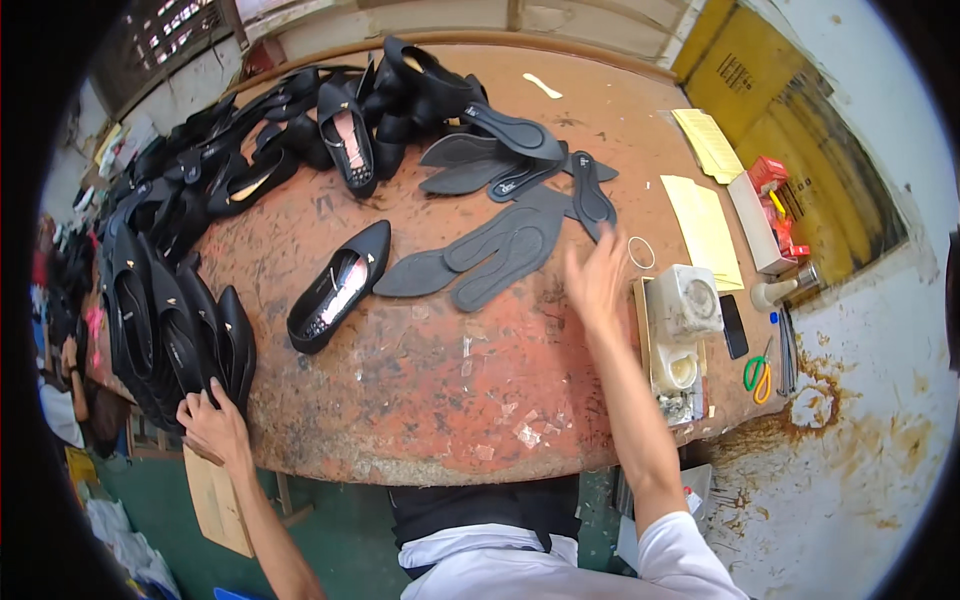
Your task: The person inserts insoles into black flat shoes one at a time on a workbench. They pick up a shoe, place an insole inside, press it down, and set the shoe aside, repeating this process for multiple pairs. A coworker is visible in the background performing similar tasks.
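My left hand reaches to the table's left front, its fingers apart at the near end of a row of black pointed shoes; it seems to touch the closest ones. Over on the right, my right hand is open with fingers stretched out, just below a small dark insole. I cannot tell whether its fingertips touch that insole. Several grey insoles lie fanned out left of this hand. Between my hands a single black shoe lies with its opening up, something shiny and pale inside.
More black shoes are heaped along the far left. At right stand a white glue-stained container, a dark phone, scissors, yellow paper sheets and a white box. A wooden stool is below the left edge.
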Tool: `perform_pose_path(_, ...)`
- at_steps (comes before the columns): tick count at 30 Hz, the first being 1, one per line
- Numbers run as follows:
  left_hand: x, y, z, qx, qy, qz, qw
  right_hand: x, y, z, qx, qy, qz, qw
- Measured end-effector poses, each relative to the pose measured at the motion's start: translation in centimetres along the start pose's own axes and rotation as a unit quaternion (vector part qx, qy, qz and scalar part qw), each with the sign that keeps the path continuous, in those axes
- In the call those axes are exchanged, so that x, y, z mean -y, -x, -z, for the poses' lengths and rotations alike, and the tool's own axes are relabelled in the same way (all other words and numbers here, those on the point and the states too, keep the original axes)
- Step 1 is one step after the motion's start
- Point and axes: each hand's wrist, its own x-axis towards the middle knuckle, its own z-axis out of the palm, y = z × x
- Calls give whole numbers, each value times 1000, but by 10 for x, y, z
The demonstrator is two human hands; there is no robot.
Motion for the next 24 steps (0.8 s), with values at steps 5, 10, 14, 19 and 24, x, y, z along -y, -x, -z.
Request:
perform_pose_path(5,-66,10,53,-146,111,-63,981,-55,-78,-32,116,51,-160,979)
perform_pose_path(10,-197,64,132,-18,458,-237,856,-44,-32,-4,96,-254,-191,943)
perform_pose_path(14,-346,107,134,112,543,-427,714,-63,51,54,137,-422,-340,829)
perform_pose_path(19,-448,132,65,203,464,-487,712,-11,85,90,131,-543,-485,673)
perform_pose_path(24,-460,135,58,207,463,-513,693,-62,91,102,77,-727,-510,453)
